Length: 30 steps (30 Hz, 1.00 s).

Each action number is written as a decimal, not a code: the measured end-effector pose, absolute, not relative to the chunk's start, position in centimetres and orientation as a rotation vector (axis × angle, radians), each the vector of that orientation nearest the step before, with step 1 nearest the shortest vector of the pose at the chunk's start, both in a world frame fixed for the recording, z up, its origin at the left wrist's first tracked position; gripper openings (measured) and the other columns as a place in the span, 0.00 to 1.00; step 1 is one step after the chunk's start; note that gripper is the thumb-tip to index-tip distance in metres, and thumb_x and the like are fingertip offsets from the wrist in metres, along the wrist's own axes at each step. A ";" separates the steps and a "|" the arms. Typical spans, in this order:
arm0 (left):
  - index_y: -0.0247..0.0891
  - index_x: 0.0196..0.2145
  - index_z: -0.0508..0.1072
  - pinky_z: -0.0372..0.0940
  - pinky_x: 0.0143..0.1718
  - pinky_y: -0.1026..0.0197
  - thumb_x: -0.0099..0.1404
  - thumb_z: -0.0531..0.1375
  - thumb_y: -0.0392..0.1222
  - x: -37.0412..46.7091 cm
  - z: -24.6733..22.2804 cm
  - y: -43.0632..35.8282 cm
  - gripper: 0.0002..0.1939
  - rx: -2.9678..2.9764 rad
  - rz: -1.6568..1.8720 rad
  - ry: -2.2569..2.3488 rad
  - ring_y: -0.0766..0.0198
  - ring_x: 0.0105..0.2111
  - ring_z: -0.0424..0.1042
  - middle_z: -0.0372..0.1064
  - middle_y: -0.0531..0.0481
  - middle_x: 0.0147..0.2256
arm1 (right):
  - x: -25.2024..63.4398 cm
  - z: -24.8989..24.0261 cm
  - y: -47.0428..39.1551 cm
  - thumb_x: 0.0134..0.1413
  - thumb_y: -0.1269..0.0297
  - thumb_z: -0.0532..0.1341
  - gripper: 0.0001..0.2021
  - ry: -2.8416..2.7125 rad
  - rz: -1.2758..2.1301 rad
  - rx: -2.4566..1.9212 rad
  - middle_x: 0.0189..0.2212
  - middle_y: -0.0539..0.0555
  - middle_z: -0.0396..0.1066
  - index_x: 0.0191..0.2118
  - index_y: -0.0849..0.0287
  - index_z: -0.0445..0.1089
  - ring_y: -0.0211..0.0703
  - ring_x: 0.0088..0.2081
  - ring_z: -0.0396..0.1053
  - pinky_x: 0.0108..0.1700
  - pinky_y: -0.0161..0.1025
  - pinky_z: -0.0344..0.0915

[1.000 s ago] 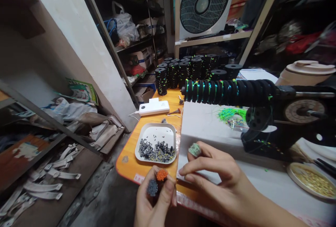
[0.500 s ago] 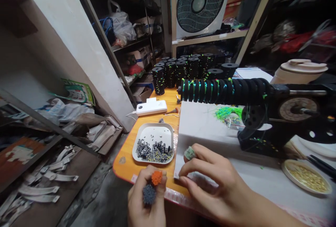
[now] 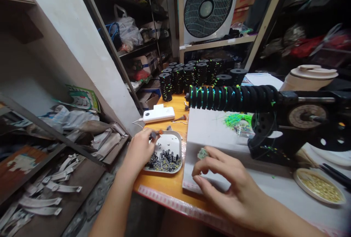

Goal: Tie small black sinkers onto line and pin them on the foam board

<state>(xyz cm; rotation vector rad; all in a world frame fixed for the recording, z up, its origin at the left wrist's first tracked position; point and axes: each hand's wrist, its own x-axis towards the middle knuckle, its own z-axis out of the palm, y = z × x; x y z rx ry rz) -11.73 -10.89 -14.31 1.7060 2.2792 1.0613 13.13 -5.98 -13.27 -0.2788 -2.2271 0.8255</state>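
Fingers of left hand (image 3: pixel 140 150) closed on grey bundle (image 3: pixel 153 135) and orange bundle (image 3: pixel 160 132), at tray's (image 3: pixel 178 142) 11 o'clock, blocking part of left rim. Power bank (image 3: pixel 159 114) at tray's 12, spools (image 3: pixel 189 74) further off at 1. Fingers of right hand (image 3: pixel 229 178) curled, gripping green bundle (image 3: pixel 203 153), tray's 3. Winder (image 3: pixel 233 98) at 2, green strands (image 3: pixel 238 120) below bar. Dish (image 3: pixel 319 187) past right hand.

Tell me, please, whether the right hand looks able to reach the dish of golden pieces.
Probably yes: the dish lies uncovered, right of the right hand, though the green bundle it holds may hinder picking.
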 end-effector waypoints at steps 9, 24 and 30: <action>0.38 0.45 0.71 0.60 0.51 0.51 0.71 0.50 0.44 -9.9 -14.6 -12.6 0.13 1.533 1.213 2.142 0.52 0.47 0.68 0.68 0.43 0.42 | 12.9 -13.2 -5.9 0.57 0.72 0.61 0.07 -2.171 0.820 -0.350 0.25 0.51 0.63 0.33 0.57 0.77 0.39 0.28 0.60 0.29 0.35 0.59; 0.39 0.38 0.76 0.59 0.26 0.66 0.65 0.61 0.54 1.3 -16.1 -15.7 0.15 0.747 1.589 1.460 0.67 0.22 0.62 0.68 0.54 0.24 | 12.8 -13.5 -5.8 0.58 0.69 0.64 0.06 -2.011 1.066 -0.469 0.24 0.51 0.67 0.33 0.58 0.80 0.37 0.28 0.65 0.29 0.33 0.60; 0.43 0.44 0.73 0.62 0.40 0.64 0.59 0.67 0.52 2.7 -16.7 -16.3 0.18 0.434 1.710 1.645 0.58 0.44 0.70 0.74 0.49 0.36 | 12.8 -13.5 -6.1 0.58 0.72 0.61 0.06 -2.043 0.965 -0.401 0.24 0.50 0.65 0.31 0.61 0.75 0.37 0.29 0.63 0.30 0.34 0.60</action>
